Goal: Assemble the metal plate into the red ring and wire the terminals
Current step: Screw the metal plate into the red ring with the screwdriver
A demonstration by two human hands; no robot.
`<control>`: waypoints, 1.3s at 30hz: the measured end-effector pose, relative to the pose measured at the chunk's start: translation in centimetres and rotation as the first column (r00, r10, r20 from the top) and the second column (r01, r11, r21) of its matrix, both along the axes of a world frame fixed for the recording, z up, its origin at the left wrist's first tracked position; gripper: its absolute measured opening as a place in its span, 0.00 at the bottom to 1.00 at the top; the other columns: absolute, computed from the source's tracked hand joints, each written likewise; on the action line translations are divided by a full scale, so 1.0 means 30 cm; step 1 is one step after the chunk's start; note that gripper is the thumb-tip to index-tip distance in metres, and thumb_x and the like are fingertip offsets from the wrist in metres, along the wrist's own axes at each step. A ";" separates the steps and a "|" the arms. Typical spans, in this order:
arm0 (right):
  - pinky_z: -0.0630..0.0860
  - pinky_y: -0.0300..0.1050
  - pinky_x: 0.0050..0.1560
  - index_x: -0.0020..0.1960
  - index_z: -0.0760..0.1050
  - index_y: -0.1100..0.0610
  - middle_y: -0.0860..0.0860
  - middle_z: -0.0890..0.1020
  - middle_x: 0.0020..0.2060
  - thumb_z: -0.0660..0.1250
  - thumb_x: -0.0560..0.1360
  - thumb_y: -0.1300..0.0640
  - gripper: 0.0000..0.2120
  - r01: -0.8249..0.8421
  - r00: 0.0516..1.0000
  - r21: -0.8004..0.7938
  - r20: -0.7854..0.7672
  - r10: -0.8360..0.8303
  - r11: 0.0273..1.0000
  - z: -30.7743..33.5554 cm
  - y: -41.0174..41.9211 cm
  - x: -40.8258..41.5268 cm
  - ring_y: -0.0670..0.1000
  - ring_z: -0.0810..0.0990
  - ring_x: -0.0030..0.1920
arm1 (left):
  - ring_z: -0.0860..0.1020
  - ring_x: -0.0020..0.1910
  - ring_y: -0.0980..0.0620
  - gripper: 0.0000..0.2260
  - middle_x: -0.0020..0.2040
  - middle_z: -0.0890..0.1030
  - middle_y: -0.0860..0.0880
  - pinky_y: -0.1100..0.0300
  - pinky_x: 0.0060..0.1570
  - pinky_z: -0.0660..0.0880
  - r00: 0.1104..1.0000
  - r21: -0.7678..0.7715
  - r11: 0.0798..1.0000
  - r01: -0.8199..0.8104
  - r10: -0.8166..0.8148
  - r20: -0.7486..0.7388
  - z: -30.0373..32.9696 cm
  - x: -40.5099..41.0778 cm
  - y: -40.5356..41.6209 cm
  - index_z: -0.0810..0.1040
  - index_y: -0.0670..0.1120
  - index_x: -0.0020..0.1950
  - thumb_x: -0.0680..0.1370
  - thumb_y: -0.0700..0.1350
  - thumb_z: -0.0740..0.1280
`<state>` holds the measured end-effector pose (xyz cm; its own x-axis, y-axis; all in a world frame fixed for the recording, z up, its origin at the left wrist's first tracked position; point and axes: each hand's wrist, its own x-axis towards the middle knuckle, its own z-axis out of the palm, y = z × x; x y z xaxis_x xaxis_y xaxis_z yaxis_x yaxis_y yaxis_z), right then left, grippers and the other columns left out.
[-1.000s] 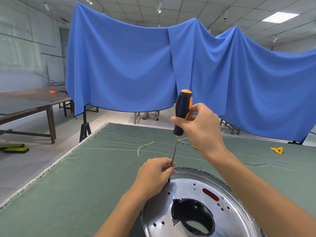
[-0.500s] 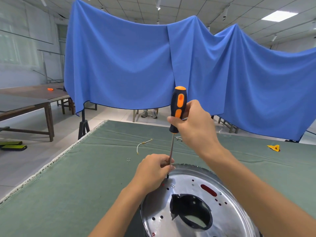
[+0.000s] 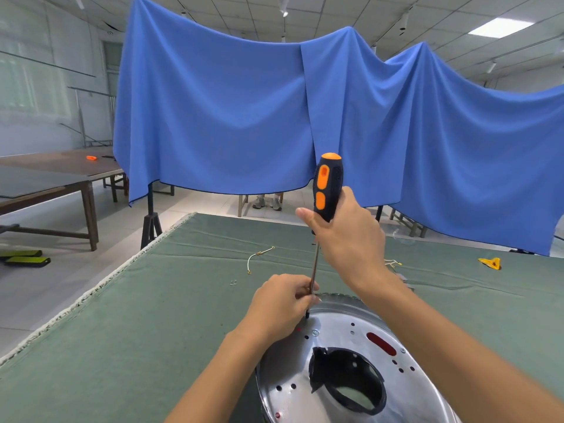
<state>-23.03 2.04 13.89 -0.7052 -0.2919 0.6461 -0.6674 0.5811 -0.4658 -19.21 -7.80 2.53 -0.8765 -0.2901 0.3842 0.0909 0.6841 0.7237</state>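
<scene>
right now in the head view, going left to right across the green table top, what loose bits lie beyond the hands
two small screws → white wire with gold terminals → screwdriver held upright → yellow piece

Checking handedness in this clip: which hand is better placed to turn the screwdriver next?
Right hand: it grips the screwdriver handle. The left hand only pinches the shaft low, near the metal plate.

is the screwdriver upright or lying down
Upright, leaning slightly. The screwdriver has its handle up in the right hand, its tip down at the metal plate, its shaft pinched by the left hand.
</scene>
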 end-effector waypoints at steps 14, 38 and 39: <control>0.65 0.38 0.31 0.35 0.69 0.51 0.43 0.76 0.27 0.67 0.70 0.35 0.20 -0.137 0.990 -0.153 -0.046 0.131 0.979 0.101 0.054 0.021 0.43 0.73 0.31 | 0.81 0.42 0.53 0.06 0.37 0.84 0.55 0.49 0.49 0.76 0.986 0.148 0.989 0.029 -0.003 -0.169 0.026 0.025 0.010 0.79 0.54 0.40 0.76 0.48 0.66; 0.76 0.50 0.46 0.61 0.78 0.52 0.52 0.82 0.48 0.68 0.74 0.64 0.17 -0.323 0.946 0.085 -0.007 0.324 0.943 -0.320 0.026 -0.132 0.56 0.80 0.47 | 0.70 0.61 0.46 0.13 0.53 0.80 0.48 0.54 0.58 0.68 0.752 0.105 0.746 -0.657 0.640 0.160 -0.198 0.021 -0.265 0.77 0.46 0.59 0.76 0.41 0.62; 0.76 0.51 0.44 0.62 0.77 0.51 0.53 0.82 0.48 0.67 0.74 0.63 0.18 -0.317 0.946 0.130 -0.020 0.322 0.939 -0.334 0.023 -0.138 0.57 0.80 0.46 | 0.70 0.61 0.46 0.13 0.55 0.80 0.48 0.54 0.58 0.68 0.738 0.088 0.736 -0.671 0.653 0.169 -0.196 0.008 -0.279 0.77 0.46 0.60 0.76 0.43 0.62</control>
<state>-27.17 2.73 3.89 -0.5355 -0.5771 0.6166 -0.8442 0.3851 -0.3728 -18.98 -16.18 -3.36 -0.4780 -0.8545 0.2035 -0.4404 0.4336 0.7861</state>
